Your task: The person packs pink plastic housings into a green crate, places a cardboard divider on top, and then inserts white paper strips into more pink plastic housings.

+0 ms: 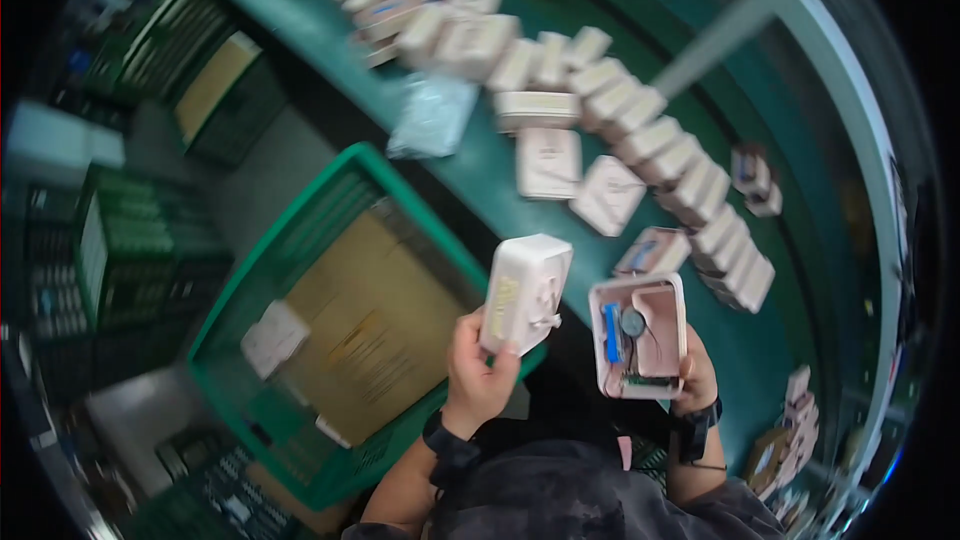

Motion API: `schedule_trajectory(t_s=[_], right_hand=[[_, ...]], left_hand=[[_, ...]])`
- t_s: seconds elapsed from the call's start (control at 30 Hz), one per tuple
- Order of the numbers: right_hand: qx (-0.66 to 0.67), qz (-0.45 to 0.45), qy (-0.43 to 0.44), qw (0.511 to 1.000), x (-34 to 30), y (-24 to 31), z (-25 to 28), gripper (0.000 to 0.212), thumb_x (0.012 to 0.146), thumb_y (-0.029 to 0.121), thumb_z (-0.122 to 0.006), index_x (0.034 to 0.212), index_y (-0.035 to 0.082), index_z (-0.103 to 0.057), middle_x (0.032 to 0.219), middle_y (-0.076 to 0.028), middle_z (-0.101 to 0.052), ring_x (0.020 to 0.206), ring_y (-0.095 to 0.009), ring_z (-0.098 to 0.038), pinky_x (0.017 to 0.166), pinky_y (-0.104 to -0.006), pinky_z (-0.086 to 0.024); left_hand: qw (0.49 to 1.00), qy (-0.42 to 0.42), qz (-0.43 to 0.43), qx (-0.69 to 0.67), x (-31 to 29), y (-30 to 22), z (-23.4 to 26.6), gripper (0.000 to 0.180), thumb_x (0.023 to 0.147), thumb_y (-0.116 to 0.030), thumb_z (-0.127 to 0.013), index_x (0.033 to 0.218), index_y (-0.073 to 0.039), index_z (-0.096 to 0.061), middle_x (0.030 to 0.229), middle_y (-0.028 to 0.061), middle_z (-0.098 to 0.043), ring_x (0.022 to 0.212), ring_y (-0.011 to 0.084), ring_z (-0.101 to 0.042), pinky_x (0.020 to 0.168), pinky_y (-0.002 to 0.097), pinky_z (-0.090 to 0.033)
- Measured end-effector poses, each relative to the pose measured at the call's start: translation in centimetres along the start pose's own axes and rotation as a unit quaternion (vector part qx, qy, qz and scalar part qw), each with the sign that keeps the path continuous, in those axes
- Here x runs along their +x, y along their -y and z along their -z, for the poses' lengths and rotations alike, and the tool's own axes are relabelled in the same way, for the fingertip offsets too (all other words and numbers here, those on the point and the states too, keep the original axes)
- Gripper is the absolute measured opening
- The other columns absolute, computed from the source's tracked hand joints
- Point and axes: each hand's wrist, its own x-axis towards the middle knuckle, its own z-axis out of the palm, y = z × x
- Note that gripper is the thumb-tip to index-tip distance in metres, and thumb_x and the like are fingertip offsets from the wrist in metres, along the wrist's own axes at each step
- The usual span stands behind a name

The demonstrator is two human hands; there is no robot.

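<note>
Held upright in my left hand [478,378] is a white plastic case [528,290] with rounded corners. Raised shapes and a small white protruding piece show on its face, with pale yellowish marks along its side. My right hand [699,372] grips an open white housing [660,332] by its right side. Inside the housing lie a blue oblong part [612,332], a round grey disc [632,322] with thin wires, and a strip of green circuit board along the lower edge. The two pieces are apart, side by side above the bench edge.
The green bench [480,175] carries long rows of white cases [690,180] and a clear plastic bag [433,115]. To the left stands a green crate [290,230] with brown cardboard [375,340] and a white piece [274,339] inside. Stacked crates [130,250] stand farther left.
</note>
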Motion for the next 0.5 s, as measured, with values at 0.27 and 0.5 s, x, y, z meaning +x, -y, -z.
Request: schedule_trajectory(t_s=[0.27, 0.5], right_hand=[[-0.593, 0.008, 0.119, 0.796, 23.3, -24.2, -20.1, 0.076, 0.068, 0.046, -0.079, 0.113, -0.009, -0.05, 0.1, -0.017, -0.058, 0.093, -0.029, -0.059, 0.086, -0.0394, -0.049], [-0.737, 0.218, -0.008, 0.64, 29.6, -44.8, -29.1, 0.068, 0.069, 0.046, -0.077, 0.104, -0.01, -0.057, 0.115, -0.029, -0.054, 0.1, -0.04, -0.056, 0.09, -0.0467, -0.047]], left_hand=[[0.864, -0.296, 0.271, -0.305, -14.1, 11.2, 27.9, 0.028, 0.099, -0.024, -0.045, 0.111, 0.0, -0.053, 0.107, 0.0141, -0.064, 0.085, 0.0237, -0.064, 0.068, 0.0313, -0.051], [0.782, -0.367, 0.307, -0.398, -21.2, 19.5, 38.2, 0.028, 0.098, -0.026, -0.046, 0.108, -0.002, -0.056, 0.107, 0.0135, -0.064, 0.091, 0.0237, -0.063, 0.07, 0.0345, -0.052]])
